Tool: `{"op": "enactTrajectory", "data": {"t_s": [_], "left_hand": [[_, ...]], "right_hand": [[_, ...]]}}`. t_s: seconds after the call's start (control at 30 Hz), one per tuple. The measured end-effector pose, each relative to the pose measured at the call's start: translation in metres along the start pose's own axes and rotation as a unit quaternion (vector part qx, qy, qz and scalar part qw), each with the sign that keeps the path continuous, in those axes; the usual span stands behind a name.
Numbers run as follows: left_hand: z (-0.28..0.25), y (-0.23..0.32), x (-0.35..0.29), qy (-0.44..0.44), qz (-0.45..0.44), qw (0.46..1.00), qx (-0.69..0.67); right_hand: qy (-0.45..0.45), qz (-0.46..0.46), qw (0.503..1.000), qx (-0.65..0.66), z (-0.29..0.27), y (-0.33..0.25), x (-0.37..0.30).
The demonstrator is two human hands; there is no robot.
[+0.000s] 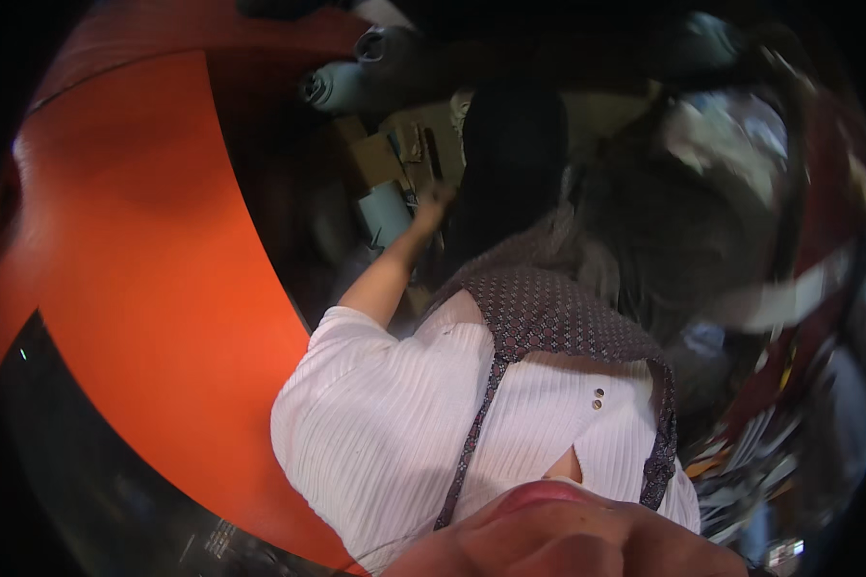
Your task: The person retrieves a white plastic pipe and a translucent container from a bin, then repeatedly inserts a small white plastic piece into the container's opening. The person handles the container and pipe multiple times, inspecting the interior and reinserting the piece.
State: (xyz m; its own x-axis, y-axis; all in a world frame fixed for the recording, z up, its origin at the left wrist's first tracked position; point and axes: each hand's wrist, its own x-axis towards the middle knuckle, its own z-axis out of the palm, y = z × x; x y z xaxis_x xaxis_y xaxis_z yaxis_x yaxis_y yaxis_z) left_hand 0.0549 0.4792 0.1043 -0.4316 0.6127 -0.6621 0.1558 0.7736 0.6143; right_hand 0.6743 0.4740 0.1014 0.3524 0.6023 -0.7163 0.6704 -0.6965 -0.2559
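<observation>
My left arm reaches forward and down from a white ribbed sleeve. My left hand (436, 200) is small, dim and blurred beside a black rounded shape (512, 144) that I cannot identify. Whether the fingers hold anything does not show. Close to the hand stand a pale blue cylindrical thing (385, 213) and some brown cardboard (373, 160). Over my shirt hangs a dark patterned apron (558, 313) with thin straps. My right hand does not show.
A large bright orange surface (164, 288) fills the left side, with a dark edge beneath it. Pale grey-blue rolls (335, 88) lie at the far side. On the right are crumpled cloths (731, 135) and a blurred pile of mixed items (760, 442).
</observation>
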Motion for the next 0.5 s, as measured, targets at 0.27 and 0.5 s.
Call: {"op": "enactTrajectory", "data": {"t_s": [0.27, 0.5], "left_hand": [[0.011, -0.084, -0.037, -0.272, -0.142, 0.943, 0.132], [-0.024, -0.017, -0.013, -0.300, -0.073, 0.941, 0.137]], "right_hand": [[-0.064, 0.010, 0.992, -0.109, -0.066, -0.128, 0.052], [-0.074, -0.042, 0.986, -0.142, -0.076, -0.157, 0.053]]}}
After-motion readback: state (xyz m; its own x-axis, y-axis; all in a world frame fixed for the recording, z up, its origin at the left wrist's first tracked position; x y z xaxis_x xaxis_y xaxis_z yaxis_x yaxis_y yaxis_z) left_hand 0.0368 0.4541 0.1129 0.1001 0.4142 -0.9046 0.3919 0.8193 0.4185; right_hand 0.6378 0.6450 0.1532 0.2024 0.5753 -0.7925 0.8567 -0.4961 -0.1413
